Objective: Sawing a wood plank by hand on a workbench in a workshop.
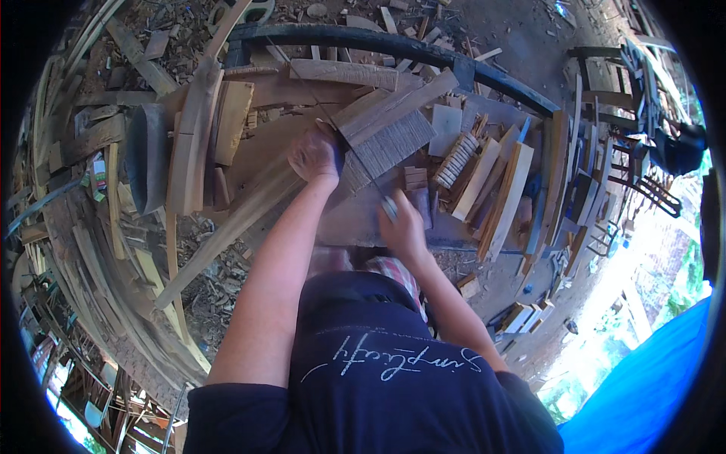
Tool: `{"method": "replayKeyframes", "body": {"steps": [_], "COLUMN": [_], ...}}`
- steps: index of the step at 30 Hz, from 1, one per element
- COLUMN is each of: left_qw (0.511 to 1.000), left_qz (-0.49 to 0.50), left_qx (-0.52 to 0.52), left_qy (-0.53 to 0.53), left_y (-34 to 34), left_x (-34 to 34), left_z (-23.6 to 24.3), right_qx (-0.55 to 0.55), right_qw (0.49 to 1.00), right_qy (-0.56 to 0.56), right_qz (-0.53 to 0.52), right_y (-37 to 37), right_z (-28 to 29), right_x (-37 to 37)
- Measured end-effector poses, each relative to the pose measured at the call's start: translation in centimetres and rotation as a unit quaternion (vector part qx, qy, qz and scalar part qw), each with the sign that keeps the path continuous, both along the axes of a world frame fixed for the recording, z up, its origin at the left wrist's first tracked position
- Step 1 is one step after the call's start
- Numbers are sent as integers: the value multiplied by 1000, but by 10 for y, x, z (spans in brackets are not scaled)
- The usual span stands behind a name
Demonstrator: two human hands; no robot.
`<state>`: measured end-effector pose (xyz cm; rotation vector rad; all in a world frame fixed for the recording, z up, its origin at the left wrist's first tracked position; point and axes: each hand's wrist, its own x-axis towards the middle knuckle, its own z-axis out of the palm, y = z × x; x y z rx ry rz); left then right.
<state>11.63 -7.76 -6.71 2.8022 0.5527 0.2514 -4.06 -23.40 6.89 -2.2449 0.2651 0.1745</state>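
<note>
My left hand (314, 155) is closed on a long wooden plank (227, 234), which runs diagonally from lower left toward upper right. A long, thin saw blade (363, 169) crosses the wood just right of that hand, angled from upper left down to my right hand (404, 227). My right hand grips the saw's handle (389, 208). Under the blade lies a short, rough-grained board (401, 147), with another board (404, 94) above it. The wood rests on a worn work surface (340, 231). Where the blade meets the wood is partly hidden by my left hand.
Offcuts and sticks (491, 197) lie right of my hands, beside a ribbed wooden bundle (456, 159). Long boards (193, 136) stand or lie at the left. A dark beam (514, 91) edges the far side. Blue sheeting (643, 378) is at lower right.
</note>
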Motion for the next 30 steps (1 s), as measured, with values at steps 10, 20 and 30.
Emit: {"method": "replayKeyframes", "body": {"steps": [10, 20, 30], "left_qw": [995, 997, 998], "left_qz": [95, 38, -51], "left_qx": [7, -67, -5], "left_qy": [-16, 7, -37], "left_y": [6, -2, 14], "left_x": [8, 15, 1], "left_z": [-72, 1, -59], "right_qx": [-12, -2, 21], "right_qw": [994, 996, 999], "right_qy": [105, -84, 18], "right_qz": [-37, 1, -39], "right_y": [-16, 24, 15], "right_z": [30, -35, 47], "right_x": [-47, 28, 10]}}
